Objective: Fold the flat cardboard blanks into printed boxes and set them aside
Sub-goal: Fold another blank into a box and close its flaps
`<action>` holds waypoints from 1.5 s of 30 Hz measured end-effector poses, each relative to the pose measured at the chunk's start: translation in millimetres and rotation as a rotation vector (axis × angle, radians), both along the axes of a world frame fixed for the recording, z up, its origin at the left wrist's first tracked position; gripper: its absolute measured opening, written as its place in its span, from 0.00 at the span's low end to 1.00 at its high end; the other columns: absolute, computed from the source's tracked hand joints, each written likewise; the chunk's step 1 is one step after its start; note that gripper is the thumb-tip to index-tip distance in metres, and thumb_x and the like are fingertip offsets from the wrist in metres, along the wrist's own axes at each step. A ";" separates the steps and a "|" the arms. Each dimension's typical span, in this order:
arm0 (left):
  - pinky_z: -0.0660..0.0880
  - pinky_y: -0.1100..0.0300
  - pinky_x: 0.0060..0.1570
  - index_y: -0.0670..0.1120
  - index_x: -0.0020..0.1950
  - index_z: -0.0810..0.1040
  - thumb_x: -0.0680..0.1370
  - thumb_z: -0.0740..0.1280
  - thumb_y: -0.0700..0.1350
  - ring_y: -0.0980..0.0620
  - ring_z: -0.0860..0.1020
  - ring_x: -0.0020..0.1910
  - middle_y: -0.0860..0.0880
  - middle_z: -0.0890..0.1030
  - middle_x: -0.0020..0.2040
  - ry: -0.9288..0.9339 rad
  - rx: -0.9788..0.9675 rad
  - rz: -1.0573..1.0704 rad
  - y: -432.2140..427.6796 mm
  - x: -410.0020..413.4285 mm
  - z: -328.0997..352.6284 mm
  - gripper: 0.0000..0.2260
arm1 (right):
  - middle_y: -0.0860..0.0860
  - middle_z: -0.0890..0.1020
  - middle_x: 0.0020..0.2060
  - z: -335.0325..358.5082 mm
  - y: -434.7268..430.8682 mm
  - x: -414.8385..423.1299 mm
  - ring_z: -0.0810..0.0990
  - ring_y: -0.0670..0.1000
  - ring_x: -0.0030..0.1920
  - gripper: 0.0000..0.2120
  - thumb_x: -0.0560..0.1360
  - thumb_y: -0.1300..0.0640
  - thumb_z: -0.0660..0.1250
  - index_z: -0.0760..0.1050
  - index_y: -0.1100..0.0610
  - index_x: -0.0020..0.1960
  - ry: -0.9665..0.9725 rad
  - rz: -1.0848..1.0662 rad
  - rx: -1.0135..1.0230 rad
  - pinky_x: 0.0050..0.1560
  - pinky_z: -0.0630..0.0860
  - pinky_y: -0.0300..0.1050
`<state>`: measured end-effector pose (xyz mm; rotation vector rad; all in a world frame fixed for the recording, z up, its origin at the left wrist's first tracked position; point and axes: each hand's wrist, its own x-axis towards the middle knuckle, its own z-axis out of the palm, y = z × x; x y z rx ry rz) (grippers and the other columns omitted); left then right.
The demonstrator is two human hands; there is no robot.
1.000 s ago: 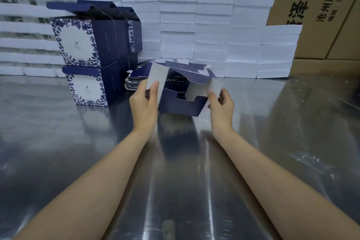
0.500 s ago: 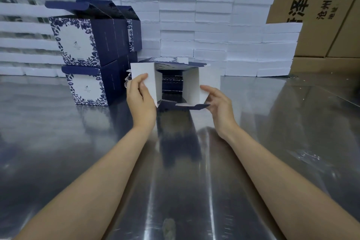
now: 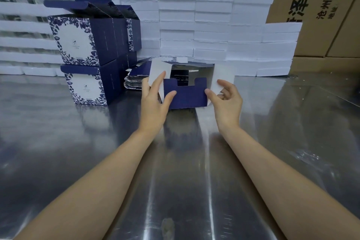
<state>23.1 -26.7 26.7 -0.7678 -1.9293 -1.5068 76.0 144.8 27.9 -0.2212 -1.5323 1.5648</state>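
Two bare forearms enter from the frame's 7 and 5 o'clock corners, uncovered from elbow to wrist, with no sleeve showing. The left hand and right hand wear no gloves. Wrists and fingers carry no watch, band or ring. The fingernails that show are short and unpainted. Both forearms look slender and smooth.
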 end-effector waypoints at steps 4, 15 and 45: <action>0.66 0.77 0.53 0.59 0.75 0.58 0.75 0.73 0.40 0.60 0.70 0.51 0.52 0.67 0.59 0.002 0.086 0.023 -2.9 -2.7 3.2 0.35 | 0.44 0.75 0.45 -1.3 -6.8 3.0 0.71 0.39 0.32 0.23 0.70 0.64 0.74 0.73 0.48 0.61 0.010 -0.063 0.248 0.43 0.71 0.28; 0.54 0.86 0.56 0.59 0.78 0.42 0.69 0.76 0.38 0.86 0.54 0.60 0.77 0.53 0.69 -0.120 0.234 0.036 -12.0 -17.9 -0.7 0.53 | 0.53 0.62 0.75 15.5 -5.7 17.9 0.72 0.50 0.55 0.22 0.74 0.64 0.60 0.73 0.57 0.68 0.012 -0.093 1.026 0.41 0.77 0.48; 0.74 0.48 0.61 0.49 0.78 0.59 0.78 0.67 0.35 0.54 0.60 0.75 0.54 0.54 0.79 0.252 -0.556 -0.147 -11.1 -15.6 -11.4 0.31 | 0.52 0.74 0.54 28.1 7.3 20.1 0.71 0.48 0.56 0.16 0.74 0.69 0.65 0.75 0.55 0.58 0.096 -0.196 0.736 0.62 0.70 0.40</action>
